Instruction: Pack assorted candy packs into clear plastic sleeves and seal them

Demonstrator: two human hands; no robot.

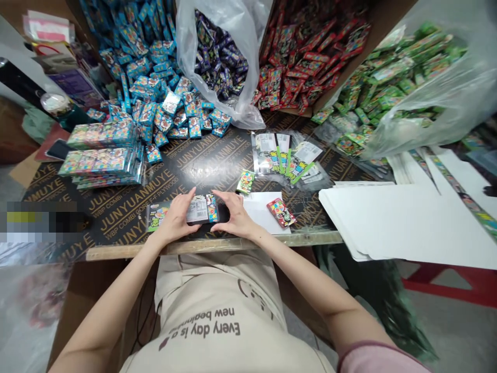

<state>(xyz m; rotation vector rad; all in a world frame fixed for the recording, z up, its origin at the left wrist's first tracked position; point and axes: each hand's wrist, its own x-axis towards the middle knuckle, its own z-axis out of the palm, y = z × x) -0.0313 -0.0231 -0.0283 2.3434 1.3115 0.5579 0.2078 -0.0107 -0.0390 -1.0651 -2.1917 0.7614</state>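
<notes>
A flat pack (198, 210) lies near the table's front edge between my hands. It shows a green printed end at the left, a white label with a barcode in the middle and a blue printed end at the right. My left hand (176, 215) rests over its left part, thumb and forefinger spread apart. Curved around the blue end is my right hand (234, 213), its thumb and fingers apart; whether it touches the pack I cannot tell. Just beyond the right hand sits a small green packet (246, 182). A red packet (281, 213) lies on a white card (261, 210) to the right.
Heaps of blue packets (155, 103), purple packets in a plastic bag (248, 93), red packets (295, 72) and green packets (388, 93) line the back. Filled packs are stacked (101, 160) at left. Clear sleeves (287, 160) lie mid-table; white card sheets (404, 217) overhang at right.
</notes>
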